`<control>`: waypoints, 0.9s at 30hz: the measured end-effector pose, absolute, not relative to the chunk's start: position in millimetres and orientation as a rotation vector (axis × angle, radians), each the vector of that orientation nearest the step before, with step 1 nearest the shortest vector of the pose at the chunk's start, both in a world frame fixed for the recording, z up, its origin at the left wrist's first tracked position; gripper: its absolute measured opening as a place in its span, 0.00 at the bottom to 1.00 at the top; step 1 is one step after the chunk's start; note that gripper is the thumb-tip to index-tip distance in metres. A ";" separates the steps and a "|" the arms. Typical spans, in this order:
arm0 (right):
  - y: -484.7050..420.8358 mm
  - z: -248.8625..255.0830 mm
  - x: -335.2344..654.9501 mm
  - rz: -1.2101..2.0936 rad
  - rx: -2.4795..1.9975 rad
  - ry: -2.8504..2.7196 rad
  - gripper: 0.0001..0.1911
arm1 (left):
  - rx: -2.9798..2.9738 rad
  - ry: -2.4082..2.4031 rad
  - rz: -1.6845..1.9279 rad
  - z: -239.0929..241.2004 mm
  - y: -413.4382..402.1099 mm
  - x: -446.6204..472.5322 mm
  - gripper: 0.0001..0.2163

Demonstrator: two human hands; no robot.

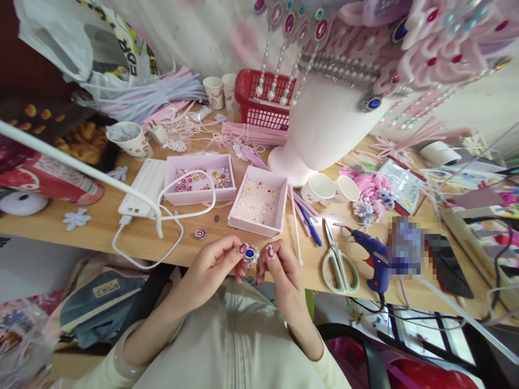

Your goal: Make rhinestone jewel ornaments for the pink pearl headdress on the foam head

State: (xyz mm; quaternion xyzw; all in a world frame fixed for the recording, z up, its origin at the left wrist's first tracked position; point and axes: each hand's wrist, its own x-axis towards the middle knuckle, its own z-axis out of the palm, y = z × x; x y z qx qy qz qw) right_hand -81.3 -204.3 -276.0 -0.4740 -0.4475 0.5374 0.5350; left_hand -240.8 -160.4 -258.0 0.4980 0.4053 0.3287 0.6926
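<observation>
Near the table's front edge, my left hand (219,266) pinches a blue gem ornament (251,254) with a silvery, sparkling border between thumb and fingers. Just to its right, my right hand (284,267) is closed, thumb against curled fingers; whether anything small is inside it is hidden. A gap shows between the ornament and my right thumb. On the wood behind my left hand lies a pink gem ornament (200,234). Beyond my hands stand a pink box of small pearl beads (259,202) and a pink box (200,199) with colored gems in it.
Scissors (335,265) and a blue glue gun (375,256) lie to the right, beside a blue pen (311,226). Two paper cups (319,187) stand by a white mannequin head (330,124) wearing beaded decorations. A white power bank (142,186) with a looping cable lies left.
</observation>
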 end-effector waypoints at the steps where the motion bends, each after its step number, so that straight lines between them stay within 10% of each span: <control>1: -204.9 -278.1 -80.7 1.235 -1.164 -1.073 0.18 | 1.121 0.929 0.745 -259.9 -160.3 -240.8 0.17; 14: -220.3 -285.4 -29.1 0.459 -1.431 -1.112 0.31 | 0.899 1.025 0.812 -275.4 -161.1 -240.9 0.20; 19: -222.5 -257.4 -1.0 -0.124 -1.442 -1.011 0.04 | 0.697 0.980 0.942 -272.3 -158.8 -235.8 0.20; 27: -195.7 -270.6 -63.6 0.902 -1.199 -1.279 0.09 | 0.863 0.898 0.900 -264.0 -158.1 -219.7 0.18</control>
